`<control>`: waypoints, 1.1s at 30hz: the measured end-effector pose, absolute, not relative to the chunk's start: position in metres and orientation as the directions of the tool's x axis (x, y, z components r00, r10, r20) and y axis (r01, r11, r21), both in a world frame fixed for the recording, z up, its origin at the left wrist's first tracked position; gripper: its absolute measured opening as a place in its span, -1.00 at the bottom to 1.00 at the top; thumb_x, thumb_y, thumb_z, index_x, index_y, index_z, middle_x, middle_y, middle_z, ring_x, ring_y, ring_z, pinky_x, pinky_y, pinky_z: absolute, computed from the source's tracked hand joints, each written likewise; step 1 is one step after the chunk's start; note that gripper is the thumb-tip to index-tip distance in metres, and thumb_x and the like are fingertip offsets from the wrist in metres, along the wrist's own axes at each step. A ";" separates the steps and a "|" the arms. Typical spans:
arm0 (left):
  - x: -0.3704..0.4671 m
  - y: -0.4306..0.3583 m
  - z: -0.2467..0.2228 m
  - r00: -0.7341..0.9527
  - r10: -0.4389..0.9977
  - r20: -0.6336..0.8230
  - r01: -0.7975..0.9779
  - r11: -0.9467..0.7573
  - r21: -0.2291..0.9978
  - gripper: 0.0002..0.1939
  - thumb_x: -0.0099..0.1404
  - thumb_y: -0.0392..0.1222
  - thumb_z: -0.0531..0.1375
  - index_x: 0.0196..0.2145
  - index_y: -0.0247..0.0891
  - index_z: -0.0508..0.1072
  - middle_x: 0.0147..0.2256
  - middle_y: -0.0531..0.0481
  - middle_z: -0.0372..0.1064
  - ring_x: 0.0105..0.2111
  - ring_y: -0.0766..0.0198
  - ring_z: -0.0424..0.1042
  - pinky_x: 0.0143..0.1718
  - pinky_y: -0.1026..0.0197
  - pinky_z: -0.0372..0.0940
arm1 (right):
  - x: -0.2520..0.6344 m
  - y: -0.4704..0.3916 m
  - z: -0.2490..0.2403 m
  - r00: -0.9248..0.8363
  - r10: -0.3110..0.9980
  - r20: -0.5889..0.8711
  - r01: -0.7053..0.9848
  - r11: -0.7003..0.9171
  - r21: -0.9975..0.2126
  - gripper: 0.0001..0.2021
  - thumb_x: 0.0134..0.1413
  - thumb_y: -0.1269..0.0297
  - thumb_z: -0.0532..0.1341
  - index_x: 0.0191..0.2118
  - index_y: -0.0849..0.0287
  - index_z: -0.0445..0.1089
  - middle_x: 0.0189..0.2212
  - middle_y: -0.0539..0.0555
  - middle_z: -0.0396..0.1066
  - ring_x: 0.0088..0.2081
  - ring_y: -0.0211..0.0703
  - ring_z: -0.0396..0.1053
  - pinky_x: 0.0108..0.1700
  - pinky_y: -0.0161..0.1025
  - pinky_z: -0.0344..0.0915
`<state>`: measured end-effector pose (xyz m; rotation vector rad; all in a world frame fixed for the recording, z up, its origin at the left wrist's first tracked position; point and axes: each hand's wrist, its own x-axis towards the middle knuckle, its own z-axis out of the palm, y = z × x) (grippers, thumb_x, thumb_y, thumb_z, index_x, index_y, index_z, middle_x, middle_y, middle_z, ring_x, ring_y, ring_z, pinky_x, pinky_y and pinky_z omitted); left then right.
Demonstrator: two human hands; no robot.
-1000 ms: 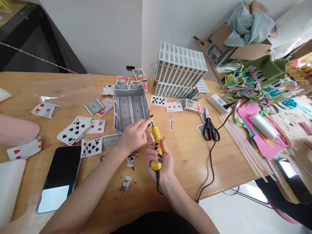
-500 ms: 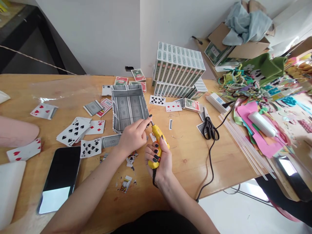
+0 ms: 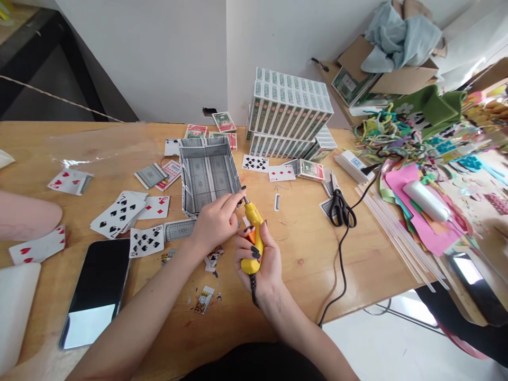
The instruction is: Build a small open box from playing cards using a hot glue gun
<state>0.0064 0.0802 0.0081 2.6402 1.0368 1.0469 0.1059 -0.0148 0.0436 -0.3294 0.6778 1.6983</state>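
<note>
My right hand (image 3: 260, 259) is wrapped round a yellow glue gun (image 3: 254, 214), its orange trigger showing under the fingers. The nozzle points up and away, right beside the fingertips of my left hand (image 3: 217, 217). That hand is closed at the near right corner of an open box made of playing cards (image 3: 212, 174), index finger stretched along its edge; the thumb's hold is partly hidden. Grey patterned card backs line the box. Cut card scraps, one with a king (image 3: 205, 299), lie on the table nearer me.
Stacked card packs (image 3: 291, 106) stand behind on the right. Scissors (image 3: 339, 203) lie beside the glue gun's black cord (image 3: 343, 270). A phone (image 3: 95, 291) and loose cards (image 3: 121, 211) are at left, where another person's arm (image 3: 27, 214) rests. Clear glue sticks (image 3: 397, 233) lie at right.
My right fingers have shifted on the glue gun, so the orange trigger now shows. The gun has turned slightly in my grip; my left hand stays at the box corner.
</note>
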 end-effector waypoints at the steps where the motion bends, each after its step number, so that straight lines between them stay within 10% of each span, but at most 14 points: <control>1: 0.007 0.080 0.008 0.525 0.635 0.567 0.555 -0.760 0.338 -0.40 0.04 -0.56 0.00 0.06 -0.36 0.35 -0.24 -0.06 0.49 -0.28 0.20 0.50 -0.28 0.23 0.40 | 0.105 -0.014 0.044 -0.241 0.790 -0.564 -0.961 -0.114 0.252 -0.70 0.18 0.09 0.19 -0.43 0.21 0.26 -0.61 -0.14 0.18 -0.68 -0.51 0.03 -0.70 -0.61 0.10; 24: 0.007 0.079 0.010 0.524 0.646 0.555 0.561 -0.752 0.347 -0.42 0.06 -0.55 0.00 0.05 -0.34 0.35 -0.22 -0.08 0.49 -0.25 0.20 0.51 -0.25 0.22 0.42 | 0.103 -0.011 0.045 -0.179 0.762 -0.622 -0.983 -0.114 0.144 -0.59 0.21 0.12 0.11 -0.61 0.20 0.18 -0.70 -0.15 0.04 -0.71 -0.50 -0.07 -0.71 -0.59 0.03; 33: 0.006 0.079 0.009 0.517 0.709 0.480 0.582 -0.702 0.410 -0.39 0.08 -0.53 -0.01 0.10 -0.27 0.32 -0.18 -0.08 0.49 -0.19 0.18 0.50 -0.18 0.19 0.42 | 0.109 -0.011 0.042 -0.019 0.815 -0.579 -0.984 -0.119 -0.136 -0.56 0.17 -0.11 0.03 -0.40 0.20 0.35 -0.45 0.00 0.34 -0.68 -0.46 0.04 -0.70 -0.48 0.05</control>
